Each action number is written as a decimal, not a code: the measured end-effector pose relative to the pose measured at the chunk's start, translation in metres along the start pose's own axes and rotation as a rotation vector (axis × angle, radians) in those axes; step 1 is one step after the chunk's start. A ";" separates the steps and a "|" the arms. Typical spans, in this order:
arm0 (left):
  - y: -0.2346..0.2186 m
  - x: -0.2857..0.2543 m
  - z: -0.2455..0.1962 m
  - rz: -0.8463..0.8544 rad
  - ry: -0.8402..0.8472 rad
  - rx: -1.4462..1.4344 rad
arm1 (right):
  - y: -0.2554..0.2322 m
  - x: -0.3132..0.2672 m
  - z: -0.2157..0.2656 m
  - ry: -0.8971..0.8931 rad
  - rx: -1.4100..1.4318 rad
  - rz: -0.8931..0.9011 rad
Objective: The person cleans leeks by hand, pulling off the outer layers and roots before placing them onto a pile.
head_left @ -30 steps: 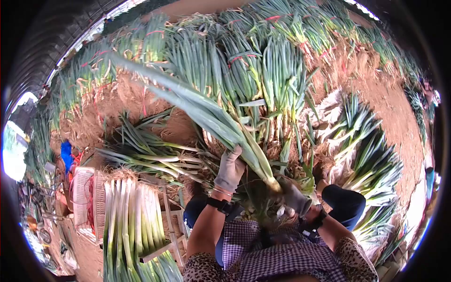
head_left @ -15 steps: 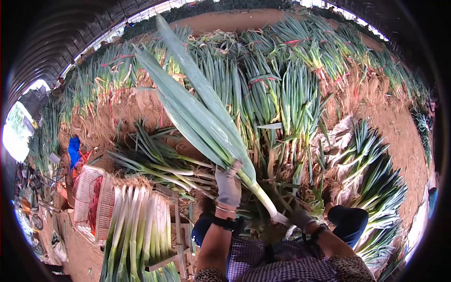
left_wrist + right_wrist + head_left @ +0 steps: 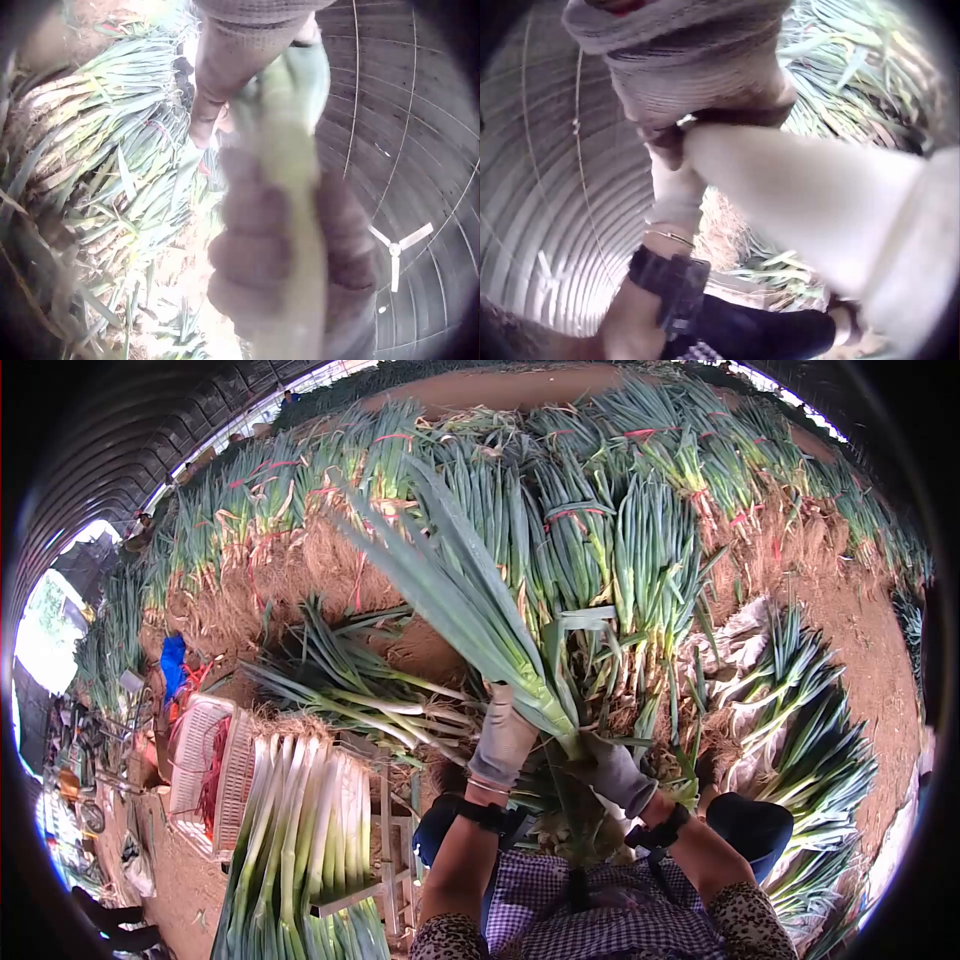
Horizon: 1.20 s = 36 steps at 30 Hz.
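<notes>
Both hands wear grey knit gloves and hold one large green onion (image 3: 490, 630), its long leaves pointing up and left in the head view. My left hand (image 3: 503, 740) grips it where the leaves meet the stalk. Just below, at the right, my right hand (image 3: 615, 772) curls round the stalk. In the left wrist view, blurred gloved fingers (image 3: 251, 240) wrap the pale stalk (image 3: 304, 247) below the left hand. The right wrist view shows the thick white stalk (image 3: 802, 187) running out from the right hand (image 3: 697, 90). Loose leaf scraps (image 3: 575, 825) lie beneath the hands.
Trimmed green onions (image 3: 310, 810) lie stacked on a rack (image 3: 390, 830) at the left, next to a pale plastic basket (image 3: 232, 780). Untrimmed ones (image 3: 400, 705) lie behind it. Tied upright bundles (image 3: 575, 550) stand ahead, and another pile (image 3: 810, 730) spreads at the right.
The right hand dropped low along the stalk, then came up close beside the left hand. The held onion now stands steeper, and the head view has shifted slightly.
</notes>
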<state>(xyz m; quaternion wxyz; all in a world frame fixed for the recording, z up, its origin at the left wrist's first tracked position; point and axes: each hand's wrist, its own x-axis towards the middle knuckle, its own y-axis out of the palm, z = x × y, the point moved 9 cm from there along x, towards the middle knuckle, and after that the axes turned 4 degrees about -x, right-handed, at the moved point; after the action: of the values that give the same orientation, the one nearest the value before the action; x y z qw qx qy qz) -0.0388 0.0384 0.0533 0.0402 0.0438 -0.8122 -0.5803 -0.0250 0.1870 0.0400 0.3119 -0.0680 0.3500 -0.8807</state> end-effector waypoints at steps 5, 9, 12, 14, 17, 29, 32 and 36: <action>-0.029 0.000 -0.001 -0.232 0.035 0.272 | 0.014 0.035 -0.005 -0.043 0.693 -0.013; -0.024 0.006 -0.021 -0.291 -0.002 0.290 | 0.028 0.063 0.012 -0.004 1.106 0.056; -0.011 -0.003 -0.027 -0.326 0.017 0.332 | 0.029 0.060 0.019 0.019 1.253 -0.001; -0.018 -0.006 -0.041 -0.349 0.145 0.378 | 0.034 0.061 0.031 0.058 1.265 -0.001; -0.084 0.004 -0.043 -0.418 0.355 0.529 | 0.034 0.052 0.019 0.040 0.927 -0.127; -0.074 -0.016 -0.101 -0.519 0.383 0.441 | -0.027 -0.058 -0.128 0.146 -0.364 0.054; -0.077 -0.008 -0.079 -0.395 0.268 0.473 | -0.027 -0.008 -0.024 -0.112 -0.417 -0.219; -0.063 0.002 -0.064 -0.260 0.242 0.294 | 0.012 0.048 0.030 -0.120 -0.146 -0.306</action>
<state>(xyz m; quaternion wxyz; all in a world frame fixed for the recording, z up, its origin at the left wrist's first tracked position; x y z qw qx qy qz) -0.0315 -0.0425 0.0148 0.0555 0.2230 -0.8647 -0.4466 -0.0472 0.1343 0.0497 0.1886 -0.1955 0.3794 -0.8845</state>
